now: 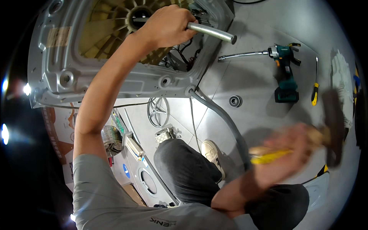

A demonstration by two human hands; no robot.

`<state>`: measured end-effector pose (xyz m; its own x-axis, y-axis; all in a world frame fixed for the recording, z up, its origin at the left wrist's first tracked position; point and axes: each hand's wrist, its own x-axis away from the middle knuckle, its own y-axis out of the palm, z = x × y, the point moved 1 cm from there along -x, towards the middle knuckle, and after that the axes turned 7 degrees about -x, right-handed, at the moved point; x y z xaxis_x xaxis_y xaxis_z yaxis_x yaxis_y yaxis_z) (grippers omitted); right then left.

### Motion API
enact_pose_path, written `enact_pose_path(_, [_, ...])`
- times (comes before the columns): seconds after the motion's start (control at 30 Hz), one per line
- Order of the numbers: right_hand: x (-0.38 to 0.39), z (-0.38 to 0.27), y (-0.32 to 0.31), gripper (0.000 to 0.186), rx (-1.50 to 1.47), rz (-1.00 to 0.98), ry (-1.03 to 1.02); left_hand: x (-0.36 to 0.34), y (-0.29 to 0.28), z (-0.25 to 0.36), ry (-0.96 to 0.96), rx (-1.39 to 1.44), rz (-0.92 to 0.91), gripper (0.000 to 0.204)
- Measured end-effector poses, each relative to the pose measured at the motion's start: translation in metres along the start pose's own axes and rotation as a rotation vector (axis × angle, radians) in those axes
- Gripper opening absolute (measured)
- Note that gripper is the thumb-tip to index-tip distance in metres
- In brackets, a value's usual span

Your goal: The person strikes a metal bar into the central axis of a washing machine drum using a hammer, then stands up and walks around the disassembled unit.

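Observation:
My left hand [168, 27] is wrapped around a metal rod [214, 33]. One end of the rod reaches toward the round hub [138, 17] of a yellowish ribbed plastic tub [109, 32]; the other end points right. The tub sits inside a grey metal appliance casing [138, 83]. Out to the right, my right hand [285, 153], smeared by motion, grips a hammer [334, 130] by its handle, which has a yellow part. The dark hammer head stands apart from the rod's free end.
A green-and-black power drill [285, 73] with a long extension, a bearing [235, 101] and a yellow-black screwdriver [315, 90] lie on the tiled floor. A grey hose [224, 115] runs from the casing. Beyond my knee are a spoked pulley wheel [158, 112] and a tin can [112, 138].

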<state>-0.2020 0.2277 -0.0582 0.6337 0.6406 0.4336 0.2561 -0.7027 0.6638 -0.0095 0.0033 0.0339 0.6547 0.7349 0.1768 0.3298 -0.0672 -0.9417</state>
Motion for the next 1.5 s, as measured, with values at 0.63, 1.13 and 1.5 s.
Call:
enact_pose_path(0.63, [0.018, 0.013, 0.008, 0.012, 0.115, -0.106, -0.098, 0.006, -0.011, 0.000, 0.069, 0.021, -0.042, 0.014])
enact_pose_path(1.13, [0.006, 0.004, 0.006, 0.021, 0.167, -0.077, 0.156, -0.004, -0.011, 0.001, 0.068, -0.028, -0.001, 0.013])
enact_pose_path(1.5, [0.008, 0.010, 0.001, 0.019, 0.174, -0.112, 0.208, 0.012, 0.004, 0.000, 0.109, 0.008, 0.091, 0.010])
